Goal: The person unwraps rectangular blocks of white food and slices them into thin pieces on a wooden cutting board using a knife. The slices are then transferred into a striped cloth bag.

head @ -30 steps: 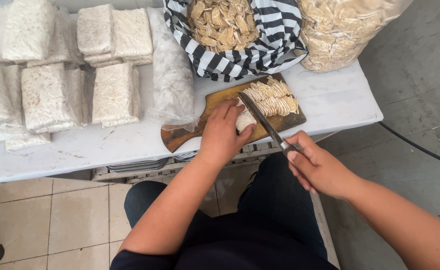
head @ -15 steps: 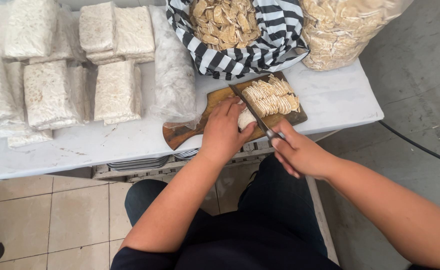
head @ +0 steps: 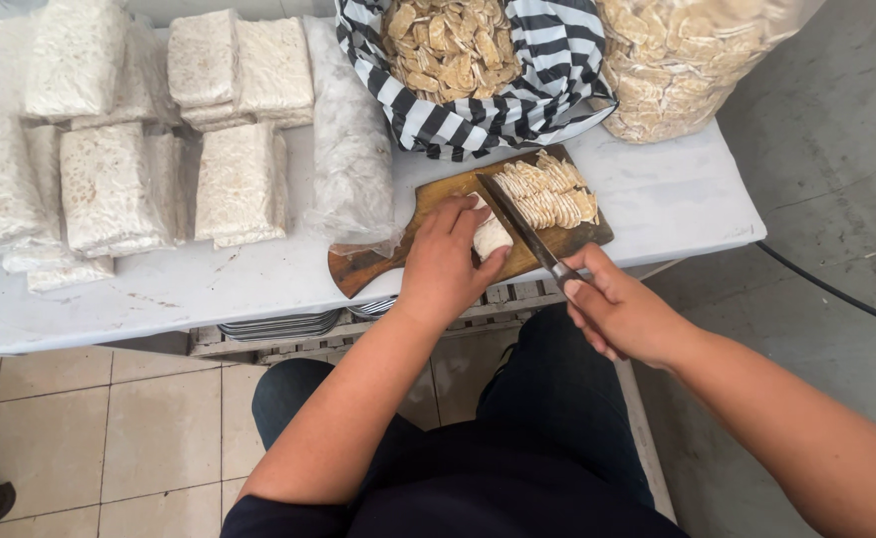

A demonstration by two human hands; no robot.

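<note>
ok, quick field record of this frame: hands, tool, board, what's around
left hand: pressing pale block on cutting board
right hand: gripping knife, blade against the block
board: wooden, thin slices piled right of blade
behind: striped cloth basket of chips, clear bag of chips
left: wrapped white blocks on white table

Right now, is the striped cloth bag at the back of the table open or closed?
Open. The black-and-white striped cloth bag has its mouth spread wide, showing the pale sliced chips heaped inside.
</note>
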